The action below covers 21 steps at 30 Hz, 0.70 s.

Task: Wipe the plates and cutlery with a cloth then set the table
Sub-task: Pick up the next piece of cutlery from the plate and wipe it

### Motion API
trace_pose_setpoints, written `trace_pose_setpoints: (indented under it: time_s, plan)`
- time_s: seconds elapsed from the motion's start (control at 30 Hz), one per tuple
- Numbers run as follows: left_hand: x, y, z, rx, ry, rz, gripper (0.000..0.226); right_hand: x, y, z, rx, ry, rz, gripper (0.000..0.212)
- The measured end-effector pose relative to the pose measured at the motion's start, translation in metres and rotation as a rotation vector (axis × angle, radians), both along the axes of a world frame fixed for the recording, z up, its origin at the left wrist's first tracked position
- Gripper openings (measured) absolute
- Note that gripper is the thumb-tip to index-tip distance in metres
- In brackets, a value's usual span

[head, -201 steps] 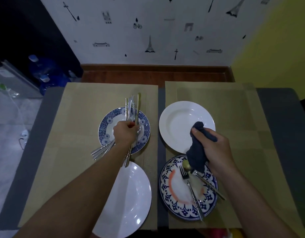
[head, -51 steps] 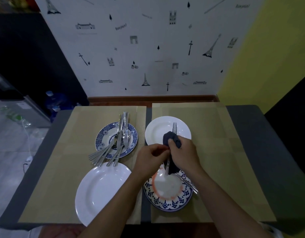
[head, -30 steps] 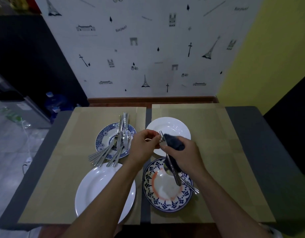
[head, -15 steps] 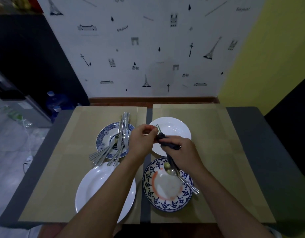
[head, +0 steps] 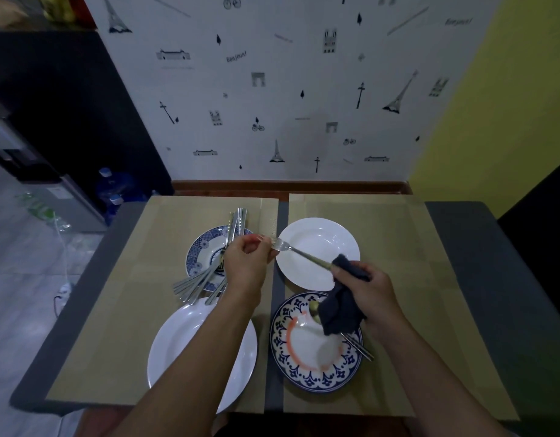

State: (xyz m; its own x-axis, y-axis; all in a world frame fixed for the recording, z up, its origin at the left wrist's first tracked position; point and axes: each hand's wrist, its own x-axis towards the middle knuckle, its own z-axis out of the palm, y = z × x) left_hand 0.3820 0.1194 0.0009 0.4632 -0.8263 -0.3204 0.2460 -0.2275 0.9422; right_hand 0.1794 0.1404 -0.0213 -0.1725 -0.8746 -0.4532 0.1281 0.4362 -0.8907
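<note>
Head view: left hand (head: 247, 263) pinches the fork (head: 299, 253) at its tines, steadying it over the white plate (head: 318, 253). Right hand (head: 371, 293) grips a dark cloth (head: 340, 307) wrapped round the handle, likely wiping it. Unwiped cutlery bundle (head: 209, 272) lies across the blue-patterned plate (head: 199, 250).

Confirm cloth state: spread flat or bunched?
Bunched. The cloth is crumpled in the right hand, gripped round the fork handle, its tail hanging down.
</note>
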Motion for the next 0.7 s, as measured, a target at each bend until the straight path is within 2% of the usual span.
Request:
trace_pose_setpoints:
  time_s: [0.13,0.2,0.27,0.33,0.47,0.7]
  plan:
    - [-0.003,0.009,0.003,0.048,0.063,-0.178,0.043,0.005,-0.009,0.007,-0.028,-0.169,-0.342,0.039]
    - [-0.005,0.017,0.003,0.043,0.068,-0.299,0.04,0.01,-0.012,0.014,-0.066,-0.236,-0.416,0.037]
    - [-0.01,0.023,0.0,0.037,-0.003,-0.408,0.029,0.019,-0.01,0.018,-0.087,-0.219,-0.37,0.03]
    - [-0.017,0.026,-0.003,0.028,-0.05,-0.485,0.021,0.03,-0.006,0.019,-0.094,-0.154,-0.23,0.022]
    - [-0.024,0.029,-0.002,0.01,-0.098,-0.536,0.014,0.036,-0.002,0.023,-0.09,-0.116,-0.033,0.013]
    - [-0.022,0.028,0.005,0.042,-0.126,-0.56,0.007,0.045,-0.003,0.022,-0.191,0.055,-0.032,0.016]
